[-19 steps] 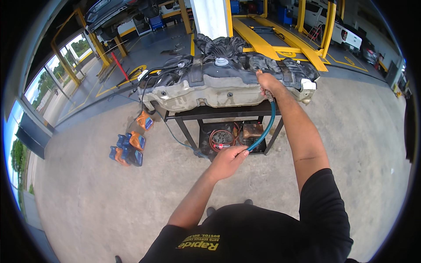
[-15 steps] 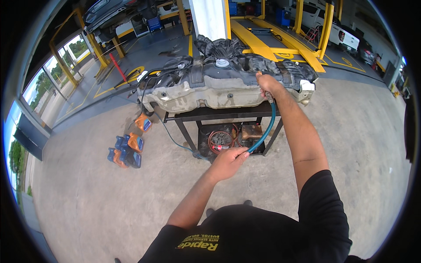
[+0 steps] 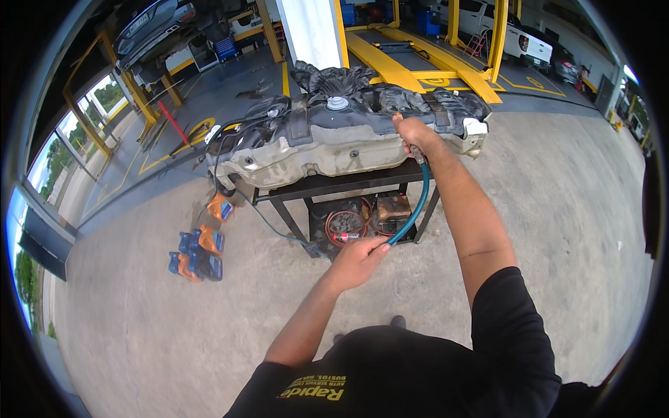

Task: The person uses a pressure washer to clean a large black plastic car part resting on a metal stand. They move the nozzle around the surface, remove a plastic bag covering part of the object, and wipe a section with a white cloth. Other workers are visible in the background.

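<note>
A teal air hose (image 3: 422, 198) curves between my two hands. My left hand (image 3: 359, 265) is closed round its lower stretch, in front of the cart. At the hose's upper end, past a metal fitting (image 3: 418, 155), my right hand (image 3: 417, 136) grips an air blow gun (image 3: 398, 118). Only an orange bit of the gun shows; my fingers hide most of it. The gun is over the right part of a large fuel tank (image 3: 327, 150), black on top with a dirty grey shield along its near side. A pale round cap (image 3: 337, 104) sits on the tank.
The tank rests on a black metal cart (image 3: 348, 180). On its lower shelf are a coiled reddish hose (image 3: 329, 230) and a brown box (image 3: 394, 207). Several orange and blue jugs (image 3: 209, 240) stand on the floor at left. A yellow lift (image 3: 390, 63) stands behind.
The view has shifted slightly, so the tank and cart appear a little further left. Both hands keep their grips, and the blow gun stays over the tank's right part.
</note>
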`<state>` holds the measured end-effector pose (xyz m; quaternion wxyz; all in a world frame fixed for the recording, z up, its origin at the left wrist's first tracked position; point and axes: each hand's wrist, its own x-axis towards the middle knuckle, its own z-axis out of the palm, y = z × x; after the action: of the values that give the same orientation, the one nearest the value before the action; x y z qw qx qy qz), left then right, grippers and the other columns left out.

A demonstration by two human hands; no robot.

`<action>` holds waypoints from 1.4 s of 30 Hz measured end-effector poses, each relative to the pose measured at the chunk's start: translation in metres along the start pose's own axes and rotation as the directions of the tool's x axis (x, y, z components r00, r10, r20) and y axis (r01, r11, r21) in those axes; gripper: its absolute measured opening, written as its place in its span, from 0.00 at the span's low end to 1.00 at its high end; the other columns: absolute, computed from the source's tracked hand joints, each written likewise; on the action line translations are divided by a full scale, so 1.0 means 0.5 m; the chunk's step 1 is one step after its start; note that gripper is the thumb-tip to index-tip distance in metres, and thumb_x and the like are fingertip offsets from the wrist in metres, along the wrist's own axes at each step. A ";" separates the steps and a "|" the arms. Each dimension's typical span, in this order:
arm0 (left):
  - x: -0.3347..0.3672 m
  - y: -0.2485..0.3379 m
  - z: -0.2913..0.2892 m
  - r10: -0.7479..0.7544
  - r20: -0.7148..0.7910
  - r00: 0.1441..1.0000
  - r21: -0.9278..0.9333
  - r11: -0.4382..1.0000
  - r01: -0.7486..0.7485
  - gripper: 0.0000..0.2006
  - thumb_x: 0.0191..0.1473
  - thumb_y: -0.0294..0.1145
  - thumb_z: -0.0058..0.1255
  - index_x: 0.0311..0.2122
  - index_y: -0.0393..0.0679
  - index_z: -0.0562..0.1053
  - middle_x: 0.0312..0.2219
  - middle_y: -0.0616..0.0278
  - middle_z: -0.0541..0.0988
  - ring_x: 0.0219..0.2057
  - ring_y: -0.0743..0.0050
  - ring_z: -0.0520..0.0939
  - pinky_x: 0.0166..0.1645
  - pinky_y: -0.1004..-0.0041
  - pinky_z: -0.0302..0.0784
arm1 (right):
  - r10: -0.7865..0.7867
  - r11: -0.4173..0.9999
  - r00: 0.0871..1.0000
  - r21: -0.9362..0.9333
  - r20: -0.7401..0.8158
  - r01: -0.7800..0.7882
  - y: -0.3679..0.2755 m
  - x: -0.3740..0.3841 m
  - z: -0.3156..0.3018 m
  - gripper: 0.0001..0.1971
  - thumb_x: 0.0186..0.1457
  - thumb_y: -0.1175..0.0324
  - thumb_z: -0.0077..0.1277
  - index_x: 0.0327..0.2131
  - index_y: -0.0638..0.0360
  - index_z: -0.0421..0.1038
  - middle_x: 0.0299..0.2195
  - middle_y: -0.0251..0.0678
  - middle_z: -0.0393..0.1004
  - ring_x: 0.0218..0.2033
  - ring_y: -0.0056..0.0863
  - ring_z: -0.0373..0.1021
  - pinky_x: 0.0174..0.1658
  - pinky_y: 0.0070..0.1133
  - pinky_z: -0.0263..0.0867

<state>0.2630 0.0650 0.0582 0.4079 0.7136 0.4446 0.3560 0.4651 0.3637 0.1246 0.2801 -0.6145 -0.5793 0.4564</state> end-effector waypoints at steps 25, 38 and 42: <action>0.083 -0.007 0.024 -0.090 -0.045 0.995 0.014 0.996 0.090 0.13 0.68 0.37 0.50 0.45 0.37 0.77 0.29 0.50 0.80 0.30 0.55 0.80 0.38 0.64 0.74 | 0.029 0.998 0.999 0.057 0.014 -0.030 0.047 0.124 -0.012 0.27 0.72 0.44 0.39 0.41 0.65 0.68 0.23 0.36 0.66 0.18 0.30 0.65 0.22 0.33 0.66; 0.134 -0.027 0.024 -0.014 -0.040 0.999 0.061 0.998 0.016 0.13 0.69 0.35 0.49 0.49 0.38 0.79 0.21 0.65 0.73 0.25 0.79 0.73 0.32 0.73 0.71 | -0.012 1.000 1.000 0.019 0.005 0.012 0.079 0.209 -0.025 0.33 0.72 0.44 0.37 0.32 0.69 0.73 0.19 0.42 0.72 0.19 0.38 0.71 0.27 0.39 0.69; 0.130 -0.033 0.019 -0.023 -0.042 0.999 0.052 0.998 0.025 0.13 0.69 0.36 0.49 0.48 0.39 0.79 0.21 0.63 0.74 0.25 0.77 0.74 0.33 0.72 0.71 | -0.033 0.998 0.999 0.061 0.023 0.032 0.068 0.199 -0.008 0.30 0.72 0.44 0.38 0.31 0.65 0.69 0.20 0.39 0.69 0.18 0.34 0.68 0.23 0.36 0.68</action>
<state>0.2883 0.1273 0.0489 0.3841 0.7112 0.4705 0.3540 0.4755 0.4546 0.0730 0.2989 -0.5907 -0.5784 0.4767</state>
